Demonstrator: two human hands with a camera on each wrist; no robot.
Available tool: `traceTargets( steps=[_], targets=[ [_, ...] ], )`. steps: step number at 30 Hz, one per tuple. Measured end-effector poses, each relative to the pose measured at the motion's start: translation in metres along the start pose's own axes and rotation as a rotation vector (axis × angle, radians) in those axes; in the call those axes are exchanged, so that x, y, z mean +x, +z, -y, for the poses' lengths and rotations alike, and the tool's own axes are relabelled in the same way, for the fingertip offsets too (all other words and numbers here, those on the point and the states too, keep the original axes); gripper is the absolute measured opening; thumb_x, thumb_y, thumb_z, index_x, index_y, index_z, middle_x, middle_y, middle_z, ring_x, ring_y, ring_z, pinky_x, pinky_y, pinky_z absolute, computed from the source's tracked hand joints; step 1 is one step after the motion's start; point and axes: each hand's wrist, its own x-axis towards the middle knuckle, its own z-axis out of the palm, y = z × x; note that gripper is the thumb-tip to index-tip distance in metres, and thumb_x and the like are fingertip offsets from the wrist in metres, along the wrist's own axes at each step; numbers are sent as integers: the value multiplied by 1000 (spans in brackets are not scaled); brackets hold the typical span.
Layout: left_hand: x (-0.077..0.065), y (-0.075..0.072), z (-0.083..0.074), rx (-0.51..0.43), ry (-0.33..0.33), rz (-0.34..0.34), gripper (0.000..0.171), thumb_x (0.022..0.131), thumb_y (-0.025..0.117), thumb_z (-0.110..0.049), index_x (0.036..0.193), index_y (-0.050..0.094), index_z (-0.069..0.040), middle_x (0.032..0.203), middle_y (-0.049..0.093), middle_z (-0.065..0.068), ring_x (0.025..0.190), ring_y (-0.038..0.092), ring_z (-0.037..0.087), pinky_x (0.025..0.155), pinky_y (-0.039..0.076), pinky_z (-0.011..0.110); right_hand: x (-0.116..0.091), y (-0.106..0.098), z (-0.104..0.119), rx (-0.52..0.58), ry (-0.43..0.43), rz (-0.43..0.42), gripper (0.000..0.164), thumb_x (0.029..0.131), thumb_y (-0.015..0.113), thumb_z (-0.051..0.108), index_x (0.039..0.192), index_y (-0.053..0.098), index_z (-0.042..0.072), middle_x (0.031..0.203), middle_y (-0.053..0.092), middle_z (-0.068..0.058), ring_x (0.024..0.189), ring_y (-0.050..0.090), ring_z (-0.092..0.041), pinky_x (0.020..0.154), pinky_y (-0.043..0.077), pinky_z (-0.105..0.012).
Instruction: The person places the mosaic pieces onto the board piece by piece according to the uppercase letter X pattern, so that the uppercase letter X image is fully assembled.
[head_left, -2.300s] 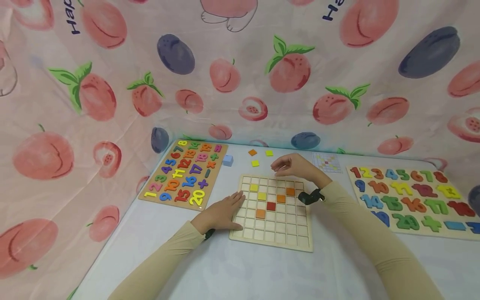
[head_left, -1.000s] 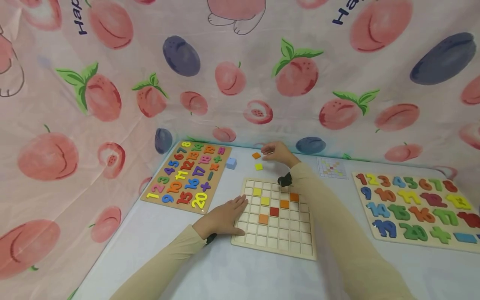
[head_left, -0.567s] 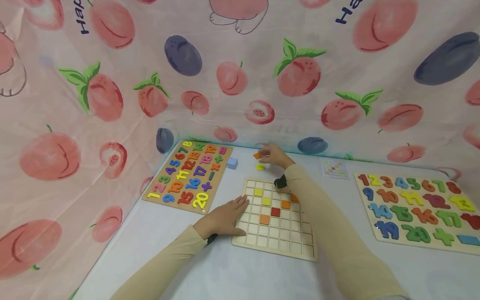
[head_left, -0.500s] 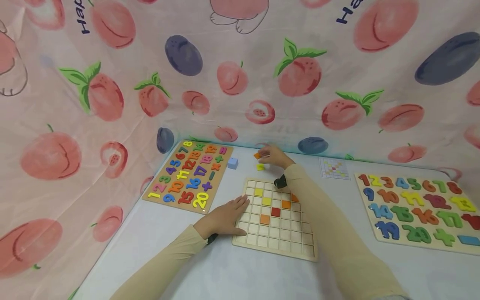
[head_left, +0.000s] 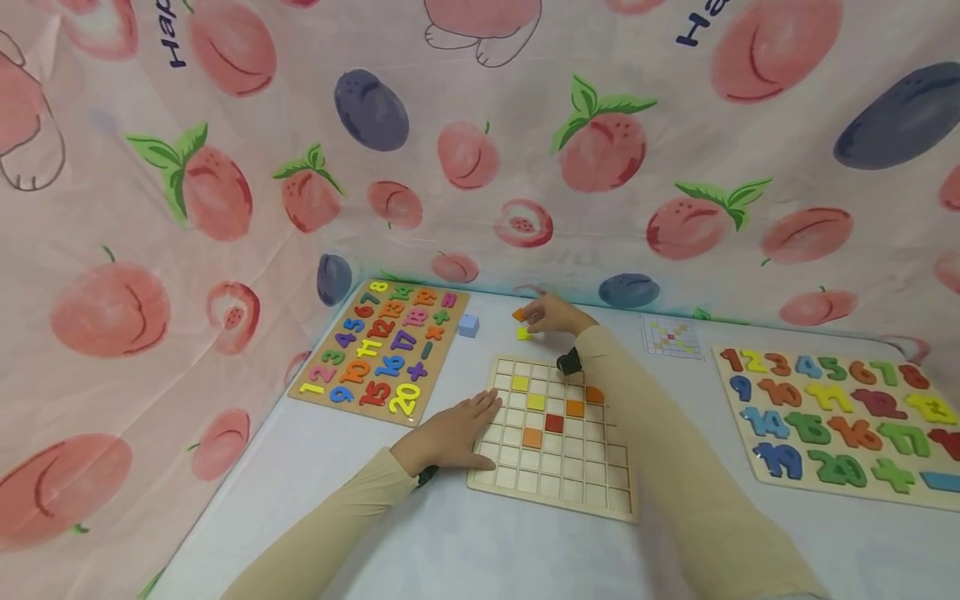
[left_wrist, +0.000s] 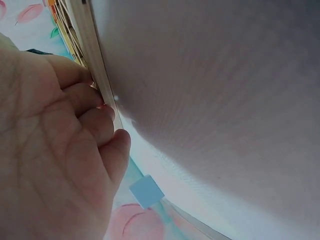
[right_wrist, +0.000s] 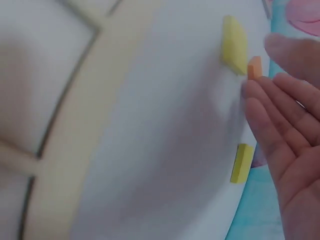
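My left hand [head_left: 453, 429] rests on the left edge of a wooden grid board [head_left: 551, 487], thumb spread from the fingers. The left wrist view shows its fingertips against the board's side. Two yellow tiles, one red tile [head_left: 553, 423] and several orange tiles lie in the board's cells. Beyond the board, my right hand [head_left: 558, 315] reaches over loose tiles. Its fingertips are beside an orange tile [right_wrist: 255, 67] and a yellow tile [right_wrist: 234, 45]. Thumb and fingers stand apart with nothing between them. Another yellow tile [right_wrist: 241, 163] lies below the fingers in the right wrist view.
A number puzzle board [head_left: 375, 354] lies at the left, with a light blue block [head_left: 468, 325] beside it. Another number board [head_left: 840, 417] is at the right. A printed pattern card [head_left: 672, 337] lies behind. A fruit-print cloth [head_left: 480, 217] hangs at the back.
From above the board's far edge, my right hand has moved to the loose tiles, then slightly nearer the yellow one. My left hand stays on the board's edge. The view has shifted slightly.
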Motion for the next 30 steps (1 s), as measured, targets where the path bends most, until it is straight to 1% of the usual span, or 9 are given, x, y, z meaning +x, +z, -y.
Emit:
traceTargets(
  steps=[3, 8, 10, 16, 19, 23, 26, 30],
  targets=[
    [0, 0, 1, -2, -2, -1, 96, 82, 63, -55, 152, 15, -9, 160, 9, 6, 148, 11, 19, 121, 18, 34, -1, 1, 0, 10, 25, -18, 34, 88, 64, 7, 120, 61, -4, 123, 62, -21, 113, 59, -34, 95, 52, -41],
    [-1, -1, 0, 3, 2, -5, 96, 82, 63, -55, 151, 15, -9, 160, 10, 7, 148, 11, 19, 121, 18, 34, 0, 5, -1, 74, 30, -56, 36, 89, 60, 4, 125, 58, -4, 126, 60, -22, 118, 56, -34, 100, 49, -43],
    [-1, -1, 0, 3, 4, -8, 96, 82, 63, -56, 151, 16, -9, 160, 10, 7, 148, 12, 20, 121, 19, 34, 2, 6, -2, 95, 9, -61, 38, 90, 59, 3, 127, 55, -5, 128, 58, -22, 122, 53, -34, 103, 46, -44],
    [-2, -2, -2, 3, 10, -10, 95, 82, 63, -54, 151, 16, -8, 159, 11, 7, 148, 13, 20, 121, 19, 34, 4, 7, -9, 56, -62, -54, 37, 91, 57, 3, 127, 56, -5, 129, 58, -22, 123, 52, -34, 105, 43, -45],
    [-2, -2, -3, 8, 12, -10, 95, 82, 63, -54, 151, 16, -8, 159, 11, 7, 147, 13, 20, 120, 19, 33, -1, 6, -14, 74, -50, -42, 34, 92, 55, 3, 125, 58, -4, 127, 59, -21, 122, 53, -35, 105, 43, -47],
    [-1, -1, -4, 3, 5, -9, 95, 82, 64, -54, 151, 17, -9, 159, 11, 7, 147, 13, 20, 120, 19, 33, -9, 2, -18, 116, -1, -35, 29, 92, 56, 3, 120, 62, -1, 123, 62, -20, 117, 56, -34, 102, 46, -48],
    [-1, -1, -3, 2, -1, -10, 96, 81, 64, -54, 151, 17, -9, 159, 12, 7, 147, 13, 20, 120, 20, 33, -12, 1, -21, 155, 18, -45, 27, 90, 59, 2, 116, 64, -2, 119, 65, -20, 112, 59, -34, 97, 50, -45],
    [-2, -2, -3, -2, -1, -15, 95, 82, 64, -54, 151, 17, -9, 159, 12, 7, 148, 13, 19, 120, 20, 34, -13, 2, -23, 200, 34, -63, 30, 85, 62, -4, 115, 65, -3, 116, 65, -21, 110, 61, -33, 94, 52, -42]
  ],
)
